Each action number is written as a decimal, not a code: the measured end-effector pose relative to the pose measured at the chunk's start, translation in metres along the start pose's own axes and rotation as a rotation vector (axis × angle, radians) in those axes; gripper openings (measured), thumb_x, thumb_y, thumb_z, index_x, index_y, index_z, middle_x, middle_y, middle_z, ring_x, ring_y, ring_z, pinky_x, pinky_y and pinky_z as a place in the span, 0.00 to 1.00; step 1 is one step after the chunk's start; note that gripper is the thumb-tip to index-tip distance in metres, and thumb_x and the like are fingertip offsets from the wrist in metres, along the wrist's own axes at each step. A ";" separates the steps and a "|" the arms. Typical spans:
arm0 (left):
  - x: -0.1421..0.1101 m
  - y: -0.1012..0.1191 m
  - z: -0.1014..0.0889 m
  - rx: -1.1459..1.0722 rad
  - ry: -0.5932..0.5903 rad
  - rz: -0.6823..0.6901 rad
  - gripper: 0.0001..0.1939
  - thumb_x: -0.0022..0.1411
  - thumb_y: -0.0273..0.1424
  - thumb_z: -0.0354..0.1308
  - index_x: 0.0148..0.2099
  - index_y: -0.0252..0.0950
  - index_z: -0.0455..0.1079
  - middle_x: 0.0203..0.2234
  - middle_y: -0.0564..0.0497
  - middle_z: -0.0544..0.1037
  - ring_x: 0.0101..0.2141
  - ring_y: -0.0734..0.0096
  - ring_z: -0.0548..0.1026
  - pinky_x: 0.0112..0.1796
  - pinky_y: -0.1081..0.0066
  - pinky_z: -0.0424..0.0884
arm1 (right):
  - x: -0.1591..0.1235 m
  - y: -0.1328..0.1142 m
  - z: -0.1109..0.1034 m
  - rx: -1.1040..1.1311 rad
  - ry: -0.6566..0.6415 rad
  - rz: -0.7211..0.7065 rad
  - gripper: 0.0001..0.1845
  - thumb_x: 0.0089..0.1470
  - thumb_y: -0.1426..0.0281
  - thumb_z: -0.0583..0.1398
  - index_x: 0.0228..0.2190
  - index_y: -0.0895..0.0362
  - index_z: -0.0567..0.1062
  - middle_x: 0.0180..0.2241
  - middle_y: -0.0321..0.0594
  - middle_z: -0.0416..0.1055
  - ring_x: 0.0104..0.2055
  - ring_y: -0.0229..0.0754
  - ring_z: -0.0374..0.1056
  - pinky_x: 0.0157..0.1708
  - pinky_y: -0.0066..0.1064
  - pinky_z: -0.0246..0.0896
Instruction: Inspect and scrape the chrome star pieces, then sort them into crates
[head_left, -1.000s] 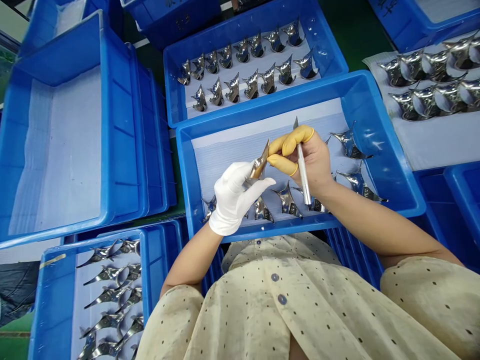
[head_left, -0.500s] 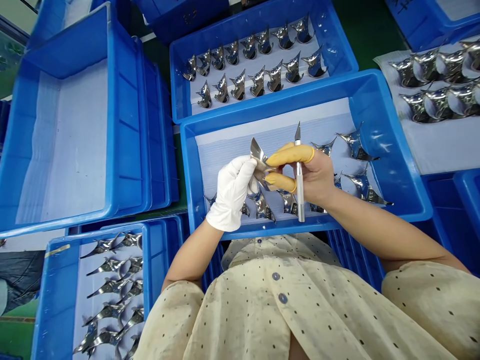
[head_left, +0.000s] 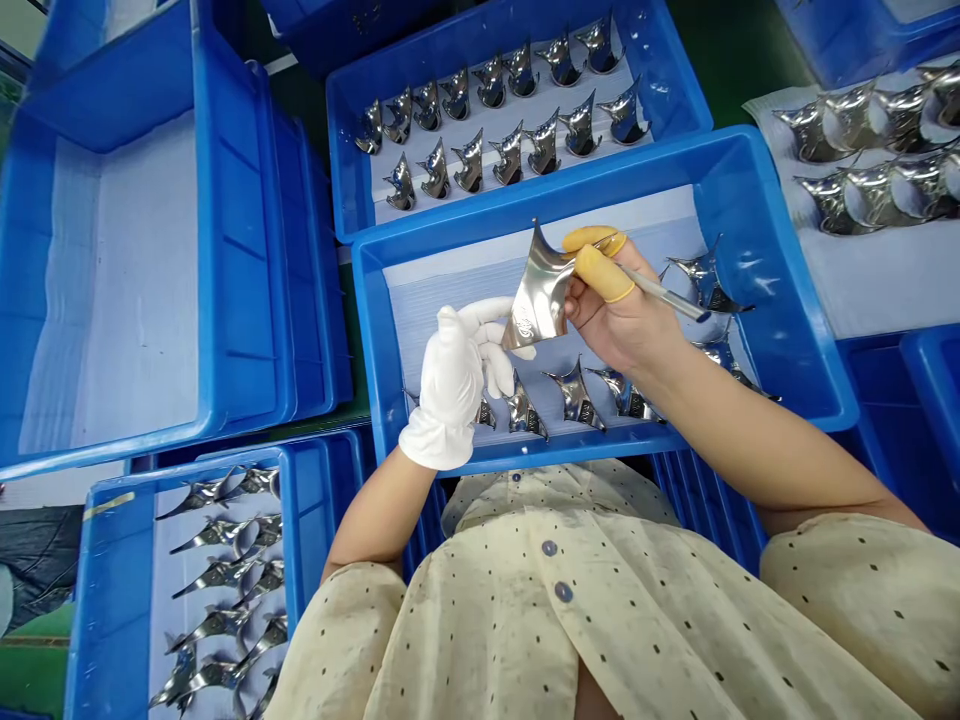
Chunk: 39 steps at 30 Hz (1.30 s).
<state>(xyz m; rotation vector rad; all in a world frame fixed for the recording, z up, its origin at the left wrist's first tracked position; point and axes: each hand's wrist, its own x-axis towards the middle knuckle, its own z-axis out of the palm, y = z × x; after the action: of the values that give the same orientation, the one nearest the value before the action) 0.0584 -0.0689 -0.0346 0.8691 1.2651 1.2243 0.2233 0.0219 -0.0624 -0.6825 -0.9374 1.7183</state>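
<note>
One metal piece (head_left: 541,290), polished, four-cornered and curved, script marking low on its face: held up over the near tray (head_left: 787,270), the landmark for all entries below.

Handling note: I take the step in hand to be steering this piece between both hands. I would do it well with a light pinch at the corner, the curved face free of rubbing, the gloved hand close as a support, and the tool angled clear of both the metal and the glove.

Right hand (head_left: 628,320), over the right half of the near tray: yellow-covered fingertips (head_left: 604,272) clamped together on the piece's upper right corner. One slim silver tool (head_left: 667,293) lies across this same hand, its dark end pointing to the near tray's right side; I cannot make out its other tip.

Left hand (head_left: 450,385), white-gloved, over the near tray's left half: fingers apart and loosely curved, some reaching behind the piece's lower corner. Contact there I cannot tell.

Similar pieces (head_left: 576,395): one row along the near tray's front edge, others at its right end.

Far tray (head_left: 660,80), just beyond the near tray: two rows of upright pieces.
</note>
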 end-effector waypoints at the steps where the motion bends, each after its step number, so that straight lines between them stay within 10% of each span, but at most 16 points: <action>1: -0.001 0.001 0.000 0.002 -0.006 0.008 0.52 0.68 0.74 0.36 0.50 0.33 0.80 0.27 0.44 0.83 0.15 0.74 0.70 0.14 0.72 0.59 | 0.001 0.001 -0.001 0.021 0.000 0.048 0.26 0.51 0.50 0.78 0.41 0.50 0.76 0.29 0.29 0.70 0.28 0.34 0.70 0.23 0.25 0.70; 5: -0.005 -0.003 -0.005 0.050 -0.021 0.106 0.47 0.66 0.73 0.47 0.52 0.35 0.80 0.31 0.44 0.85 0.17 0.73 0.73 0.15 0.72 0.62 | 0.002 0.002 -0.003 0.010 0.002 0.126 0.26 0.53 0.49 0.76 0.41 0.50 0.74 0.30 0.29 0.69 0.30 0.34 0.71 0.27 0.26 0.73; 10: -0.007 -0.013 -0.014 0.310 -0.047 0.179 0.22 0.58 0.47 0.79 0.51 0.43 0.83 0.18 0.59 0.76 0.16 0.76 0.69 0.22 0.73 0.69 | -0.001 0.002 -0.001 -0.126 0.044 -0.054 0.26 0.52 0.47 0.76 0.41 0.50 0.76 0.34 0.31 0.73 0.28 0.33 0.69 0.26 0.27 0.71; 18: -0.003 -0.017 -0.005 0.266 -0.063 -0.042 0.20 0.58 0.39 0.76 0.51 0.38 0.84 0.25 0.52 0.83 0.22 0.72 0.76 0.25 0.73 0.72 | -0.001 0.010 -0.009 -0.530 0.066 -0.263 0.30 0.54 0.39 0.72 0.43 0.47 0.75 0.45 0.39 0.81 0.36 0.41 0.77 0.34 0.34 0.79; 28: -0.001 -0.021 -0.008 0.276 -0.075 -0.047 0.19 0.60 0.37 0.75 0.52 0.37 0.83 0.28 0.51 0.84 0.22 0.75 0.76 0.27 0.75 0.72 | -0.001 0.008 -0.004 -0.521 0.045 -0.329 0.29 0.54 0.38 0.71 0.41 0.47 0.76 0.40 0.38 0.80 0.33 0.39 0.74 0.35 0.36 0.79; 34: 0.004 -0.027 -0.007 0.348 -0.161 0.032 0.31 0.57 0.35 0.75 0.62 0.38 0.78 0.32 0.53 0.85 0.24 0.74 0.76 0.29 0.73 0.75 | -0.010 0.003 0.007 -0.494 0.009 -0.421 0.17 0.53 0.55 0.77 0.36 0.51 0.81 0.26 0.32 0.76 0.26 0.37 0.71 0.31 0.34 0.76; 39: 0.013 -0.015 -0.017 0.323 -0.046 0.010 0.18 0.73 0.35 0.58 0.60 0.37 0.77 0.33 0.52 0.85 0.20 0.77 0.75 0.23 0.75 0.70 | -0.023 -0.009 0.010 -0.479 0.024 -0.549 0.13 0.60 0.64 0.74 0.47 0.47 0.88 0.29 0.38 0.83 0.24 0.39 0.74 0.25 0.34 0.72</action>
<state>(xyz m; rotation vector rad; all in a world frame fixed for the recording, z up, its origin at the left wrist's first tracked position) 0.0433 -0.0619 -0.0543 1.1300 1.4459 1.0152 0.2273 -0.0013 -0.0487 -0.6659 -1.3898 1.0062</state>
